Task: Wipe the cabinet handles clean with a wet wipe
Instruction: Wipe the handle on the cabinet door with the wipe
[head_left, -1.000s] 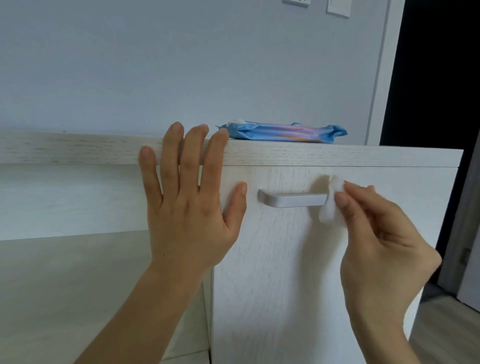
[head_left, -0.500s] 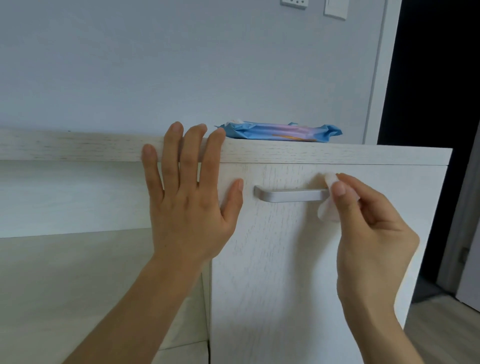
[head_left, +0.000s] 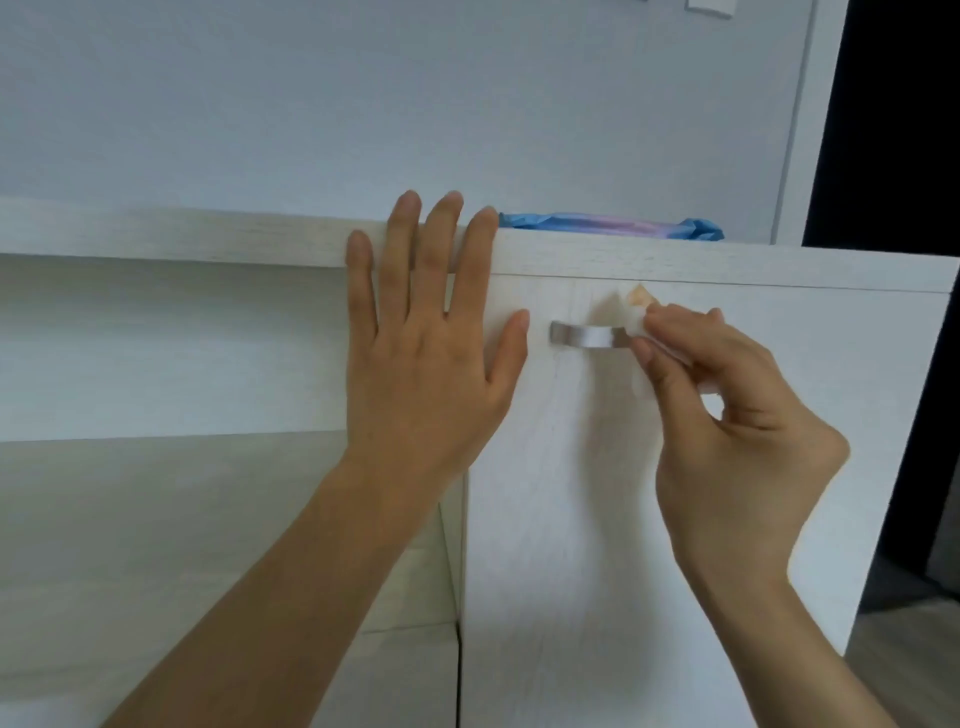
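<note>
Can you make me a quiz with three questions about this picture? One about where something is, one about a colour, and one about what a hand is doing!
1. Where is the blue packet?
A. On top of the cabinet
B. On the floor
C. Hanging on the wall

2. What colour is the handle?
A. Red
B. Silver
C. Black

3. What is the left hand doing?
A. Making a fist
B. Holding the packet
C. Lying flat on the cabinet front

Answers:
1 A: the packet lies on the cabinet's top board.
2 B: the bar shines grey-silver against the pale door.
3 C: its fingers are straight and spread, while the right hand pinches the wipe at the handle.
</note>
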